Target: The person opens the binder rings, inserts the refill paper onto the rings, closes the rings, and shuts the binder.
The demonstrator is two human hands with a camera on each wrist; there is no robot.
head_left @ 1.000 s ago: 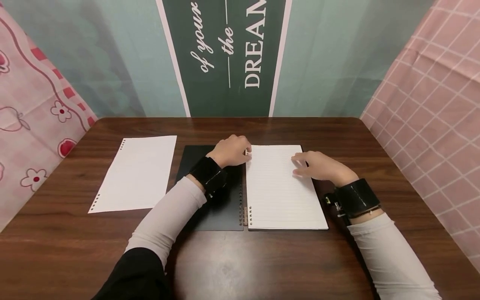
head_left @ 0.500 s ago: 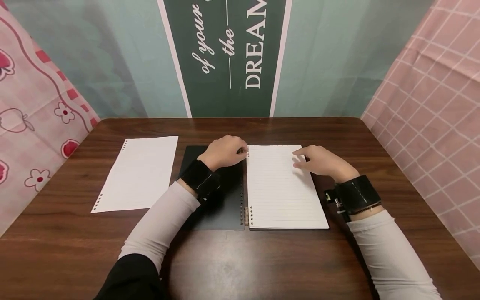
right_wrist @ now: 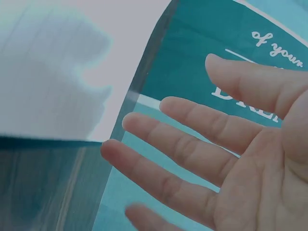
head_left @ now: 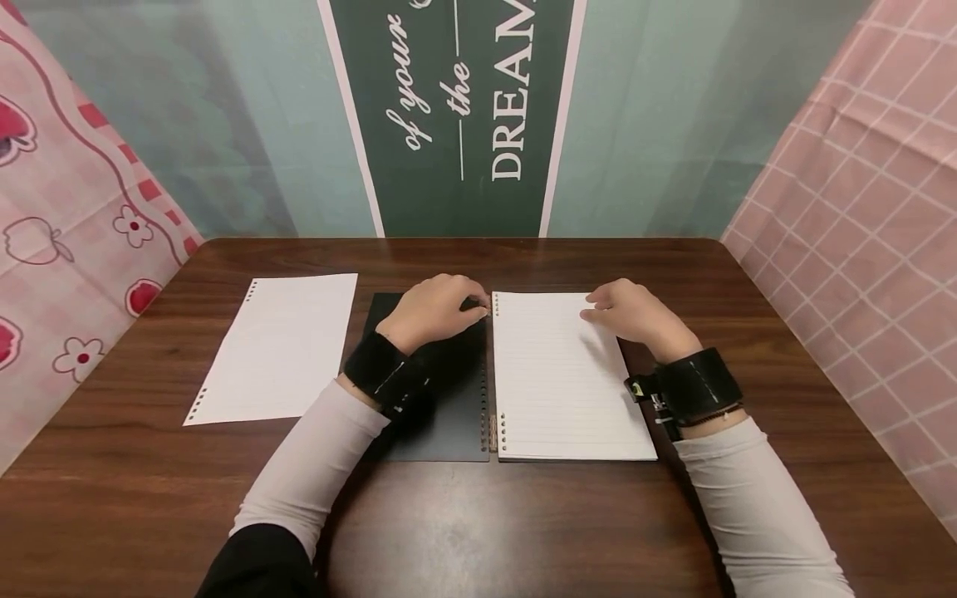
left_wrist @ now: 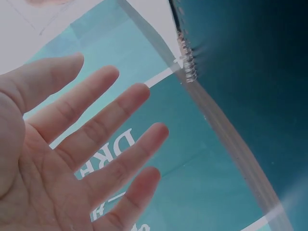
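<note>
At the far left, a pink cloth with red fruit and flowers (head_left: 82, 249) meets the edge of the brown wood-grain table (head_left: 434, 519). A loose white paper sheet (head_left: 280, 349), punched along its left edge, lies a narrow strip of wood away from the black-covered loose-leaf notebook (head_left: 449, 423), spread at the table's middle. The left hand (head_left: 432, 311), fingers spread and holding nothing, is over the black cover, near the far end of the coppery ring binding (head_left: 493, 433). Next comes the white ruled paper stack (head_left: 557, 390); the right hand (head_left: 631, 311), fingers extended and holding nothing, hovers by its far right corner. Wide table surface stretches beyond the notebook's near and right edges.
</note>
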